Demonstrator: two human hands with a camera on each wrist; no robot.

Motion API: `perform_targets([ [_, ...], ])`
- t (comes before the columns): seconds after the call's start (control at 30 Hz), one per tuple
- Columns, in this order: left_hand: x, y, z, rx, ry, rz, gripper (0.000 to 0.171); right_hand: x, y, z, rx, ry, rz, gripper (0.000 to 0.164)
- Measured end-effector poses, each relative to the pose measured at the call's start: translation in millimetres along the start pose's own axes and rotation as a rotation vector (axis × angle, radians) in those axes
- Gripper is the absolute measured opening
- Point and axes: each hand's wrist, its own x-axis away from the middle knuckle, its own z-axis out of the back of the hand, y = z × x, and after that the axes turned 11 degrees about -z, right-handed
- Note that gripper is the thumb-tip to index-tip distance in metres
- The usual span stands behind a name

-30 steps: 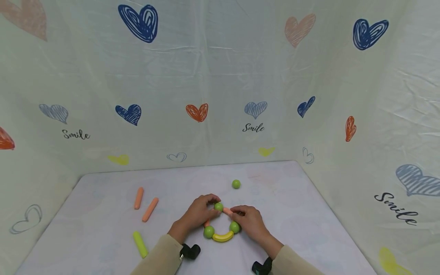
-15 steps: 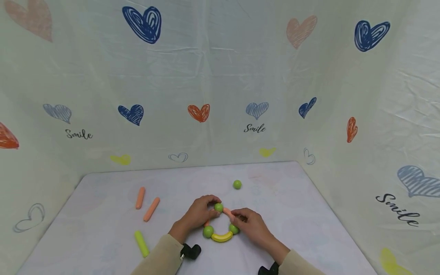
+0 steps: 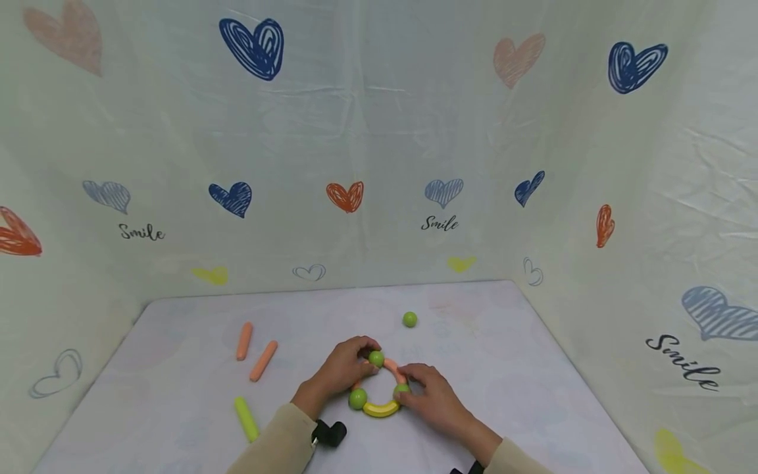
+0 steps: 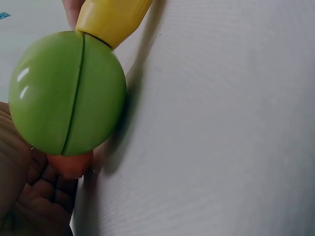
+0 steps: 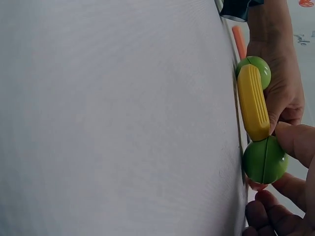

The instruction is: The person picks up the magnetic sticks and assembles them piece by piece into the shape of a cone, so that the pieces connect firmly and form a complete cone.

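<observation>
Two orange sticks (image 3: 263,361) lie leftward; left hand (image 3: 343,362) and right hand (image 3: 437,399) each pinch a green ball (image 3: 376,359).

White table (image 3: 491,401); pale curtain (image 3: 391,141) behind, printed hearts (image 3: 231,199), "Smile" lettering (image 3: 440,224).

The two nearer glossy balls (image 3: 358,398) are apple green with dark seam lines, the third shiny ball (image 3: 376,359) is likewise green, the curved ribbed segment (image 5: 253,101) is bright yellow, and the curved rod (image 3: 395,368) is salmon-orange. The loose round ball (image 3: 410,319) is also green, the two straight rods (image 3: 245,341) are salmon-orange, and the slim cylinder (image 3: 246,419) is yellow-green. The flat tabletop (image 3: 503,382) is pale lavender-white, the off-white cloth backdrop (image 3: 385,145) carries scribbled, striped and outlined hearts (image 3: 345,197) in blue, orange-red, pink and yellow plus black cursive lettering (image 3: 440,224), the long sleeves (image 3: 275,441) are beige, and the wrist-worn devices (image 3: 330,433) are black.
</observation>
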Motion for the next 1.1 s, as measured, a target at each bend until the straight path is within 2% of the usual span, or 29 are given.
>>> perform_targets([
  [0.33, 3.1, -1.4, 1.4, -0.021, 0.022, 0.018, 0.031, 5, 4, 1, -0.002, 0.030, 0.036, 0.023],
  [0.47, 5.0, -1.5, 2.5, -0.026, 0.022, 0.022, 0.032, 6, 4, 2, 0.003, 0.059, 0.046, 0.023],
  [0.8, 15.1, 0.4, 9.2, -0.056, 0.031, -0.024, 0.029, 5, 2, 4, -0.024, 0.041, -0.019, 0.031],
  [1.1, 27.5, 0.6, 11.1, -0.070, 0.076, 0.023, 0.027, 0, -1, 6, -0.057, 0.082, -0.086, 0.032],
])
